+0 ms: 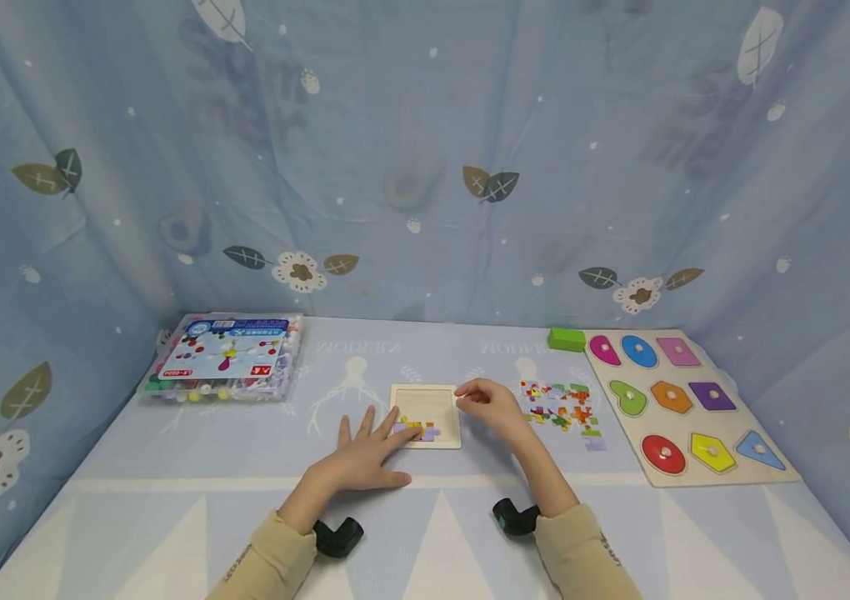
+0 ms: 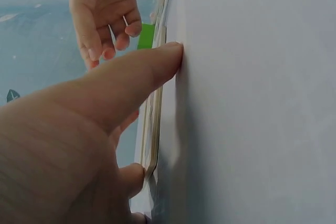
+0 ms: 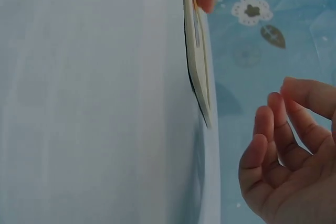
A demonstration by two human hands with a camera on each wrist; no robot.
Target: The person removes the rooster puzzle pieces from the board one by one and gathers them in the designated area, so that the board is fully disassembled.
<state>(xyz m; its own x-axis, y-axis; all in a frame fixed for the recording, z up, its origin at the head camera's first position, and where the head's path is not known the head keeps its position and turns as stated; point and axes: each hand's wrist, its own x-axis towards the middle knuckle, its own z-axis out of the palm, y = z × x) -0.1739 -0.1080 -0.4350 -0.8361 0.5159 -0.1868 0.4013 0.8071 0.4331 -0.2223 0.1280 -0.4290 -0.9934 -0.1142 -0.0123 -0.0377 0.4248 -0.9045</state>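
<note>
A small wooden puzzle tray (image 1: 425,399) lies in the middle of the table, with several joined purple and yellow jigsaw pieces (image 1: 427,432) along its near side. My left hand (image 1: 367,457) is spread flat, its fingers over the tray's left part and a fingertip on the pieces; its thumb touches the table in the left wrist view. Just above the tray's right edge hovers my right hand (image 1: 491,406), fingers loosely bent. Seen from the right wrist, thumb and fingertips of that hand (image 3: 289,156) come close together, and no piece shows between them.
Right of the tray lie loose colourful jigsaw pieces (image 1: 562,406). A wooden shape board (image 1: 683,421) with knobbed shapes is farther right, a green block (image 1: 566,339) at its back corner. At the back left sits a clear plastic box (image 1: 226,358) of beads. A patterned curtain (image 1: 425,167) hangs behind.
</note>
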